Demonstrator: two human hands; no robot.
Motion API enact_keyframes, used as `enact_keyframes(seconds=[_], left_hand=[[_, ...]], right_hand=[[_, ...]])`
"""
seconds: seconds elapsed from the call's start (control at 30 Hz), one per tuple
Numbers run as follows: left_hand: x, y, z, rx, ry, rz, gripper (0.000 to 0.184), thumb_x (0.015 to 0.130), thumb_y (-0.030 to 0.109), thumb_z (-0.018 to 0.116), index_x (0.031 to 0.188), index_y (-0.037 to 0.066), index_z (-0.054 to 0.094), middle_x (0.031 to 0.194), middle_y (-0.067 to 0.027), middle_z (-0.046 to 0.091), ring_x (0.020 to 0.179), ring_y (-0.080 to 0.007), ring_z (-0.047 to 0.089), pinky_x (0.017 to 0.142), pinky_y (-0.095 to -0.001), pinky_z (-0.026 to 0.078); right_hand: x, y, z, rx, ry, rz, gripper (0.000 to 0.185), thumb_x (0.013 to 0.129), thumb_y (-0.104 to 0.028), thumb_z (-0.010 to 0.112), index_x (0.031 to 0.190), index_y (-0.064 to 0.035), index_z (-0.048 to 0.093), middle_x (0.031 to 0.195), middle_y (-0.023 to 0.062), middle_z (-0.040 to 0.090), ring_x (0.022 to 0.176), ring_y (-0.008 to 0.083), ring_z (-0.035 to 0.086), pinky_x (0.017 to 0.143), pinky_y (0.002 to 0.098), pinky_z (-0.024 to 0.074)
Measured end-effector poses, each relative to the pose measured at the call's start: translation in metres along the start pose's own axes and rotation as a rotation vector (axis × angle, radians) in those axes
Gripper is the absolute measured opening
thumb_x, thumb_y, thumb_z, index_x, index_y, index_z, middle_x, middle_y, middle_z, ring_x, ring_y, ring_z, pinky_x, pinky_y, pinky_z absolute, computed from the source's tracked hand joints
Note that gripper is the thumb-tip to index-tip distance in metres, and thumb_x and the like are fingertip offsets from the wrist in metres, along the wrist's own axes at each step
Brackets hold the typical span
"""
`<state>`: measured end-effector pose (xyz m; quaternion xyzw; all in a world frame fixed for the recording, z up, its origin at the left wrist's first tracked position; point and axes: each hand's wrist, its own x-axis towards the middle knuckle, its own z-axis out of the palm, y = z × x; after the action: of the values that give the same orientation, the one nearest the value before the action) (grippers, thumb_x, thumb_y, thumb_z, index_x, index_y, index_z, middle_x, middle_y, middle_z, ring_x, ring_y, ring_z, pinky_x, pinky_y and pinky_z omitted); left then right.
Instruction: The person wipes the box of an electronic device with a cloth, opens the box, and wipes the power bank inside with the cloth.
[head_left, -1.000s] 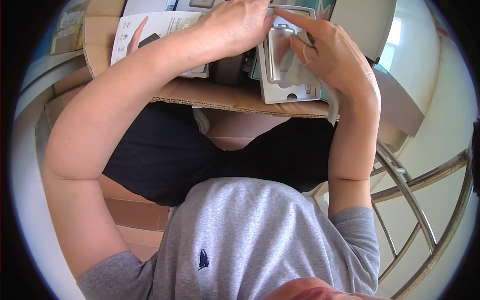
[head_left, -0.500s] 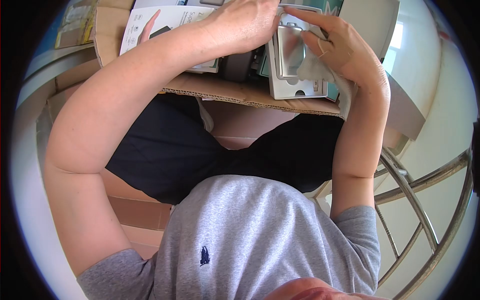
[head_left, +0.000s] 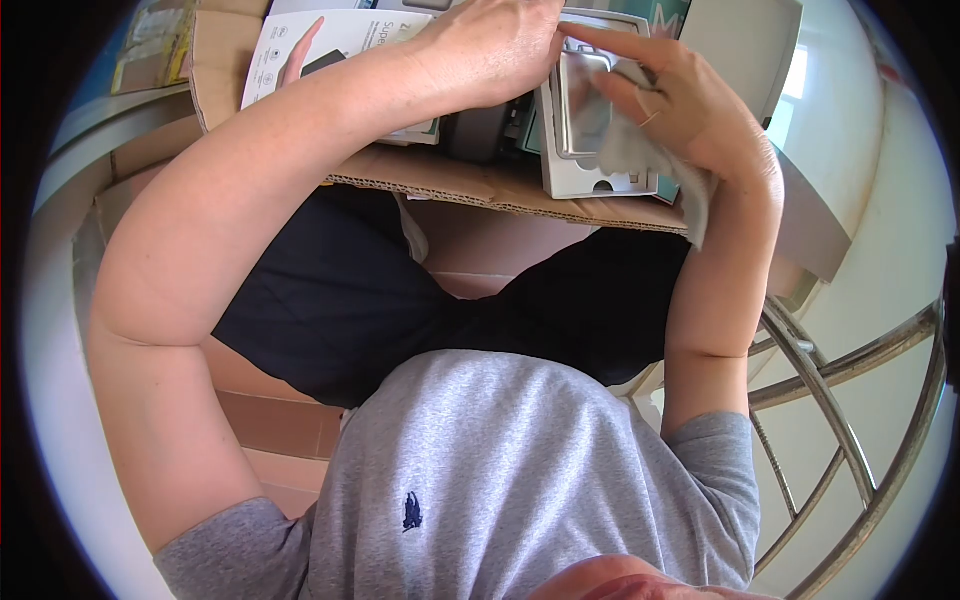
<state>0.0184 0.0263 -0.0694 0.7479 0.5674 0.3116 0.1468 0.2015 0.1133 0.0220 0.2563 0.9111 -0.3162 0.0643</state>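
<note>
A white box [head_left: 556, 178] lies tilted on the cardboard, with a shiny silver rectangular device [head_left: 585, 130] in its tray. My left hand [head_left: 495, 50] is closed at the box's upper left side, back of the hand up; its fingertips are hidden. From the right, my right hand [head_left: 690, 105] reaches over the device. It pinches a whitish cloth [head_left: 635, 148] against the silver surface, index finger stretched towards my left hand. The cloth's loose end hangs past the wrist over the cardboard edge.
A cardboard box [head_left: 470, 183] carries the items. Left of the white box are a printed white package [head_left: 270, 62] and a dark object [head_left: 475, 132]. An open grey-white lid [head_left: 740, 50] stands at the right. Curved metal bars [head_left: 850, 365] are at my right side.
My right hand and the cloth have shifted slightly over the device, and the cloth's end hangs lower. The white box has moved a little. My left hand stays nearly still.
</note>
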Motion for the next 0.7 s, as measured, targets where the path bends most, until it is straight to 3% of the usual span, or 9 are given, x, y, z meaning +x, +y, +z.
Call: enact_keyframes(seconds=[0.2,0.37,0.53,0.67,0.7], left_hand=[[0.001,-0.002,0.002,0.031,0.005,0.024,0.016,0.098,0.008,0.048,0.095,-0.007,0.041,0.064,-0.0255,0.061,0.052,-0.0448,0.063,0.044,-0.0508,0.051],[0.005,0.006,-0.003,-0.064,-0.010,-0.062,0.016,0.098,0.009,0.048,0.096,-0.006,0.041,0.066,-0.0261,0.062,0.055,-0.0461,0.064,0.047,-0.0519,0.052],[0.001,0.011,-0.006,0.069,-0.009,-0.086,0.017,0.098,0.010,0.048,0.097,-0.006,0.042,0.067,-0.0266,0.062,0.056,-0.0468,0.065,0.049,-0.0527,0.053],[0.006,-0.001,0.002,-0.041,-0.147,-0.155,0.018,0.098,0.011,0.048,0.097,-0.006,0.043,0.068,-0.0279,0.063,0.058,-0.0479,0.066,0.051,-0.0538,0.054],[0.006,0.000,0.001,-0.041,-0.144,-0.154,0.018,0.098,0.011,0.048,0.097,-0.006,0.043,0.068,-0.0279,0.063,0.058,-0.0479,0.066,0.051,-0.0538,0.054]], right_hand=[[0.000,0.022,0.001,0.039,0.076,-0.124,0.043,0.094,-0.012,0.067,0.136,-0.0227,0.069,0.082,0.0073,0.070,0.060,0.0156,0.053,0.059,0.0318,0.0470],[-0.003,0.008,0.000,0.024,0.028,-0.048,0.043,0.095,-0.013,0.068,0.136,-0.0230,0.069,0.083,0.0071,0.070,0.062,0.0166,0.054,0.060,0.0322,0.0468],[-0.004,0.000,-0.004,0.006,0.024,0.167,0.044,0.094,-0.016,0.069,0.138,-0.0226,0.068,0.085,0.0073,0.070,0.064,0.0176,0.054,0.061,0.0321,0.0465],[0.003,0.022,0.007,0.247,-0.015,-0.007,0.050,0.086,-0.008,0.067,0.136,-0.0057,0.065,0.109,0.0165,0.074,0.092,0.0303,0.068,0.088,0.0373,0.0536],[0.002,0.019,0.005,0.244,-0.015,-0.007,0.050,0.086,-0.008,0.067,0.136,-0.0057,0.065,0.109,0.0165,0.074,0.092,0.0303,0.068,0.088,0.0373,0.0536]])
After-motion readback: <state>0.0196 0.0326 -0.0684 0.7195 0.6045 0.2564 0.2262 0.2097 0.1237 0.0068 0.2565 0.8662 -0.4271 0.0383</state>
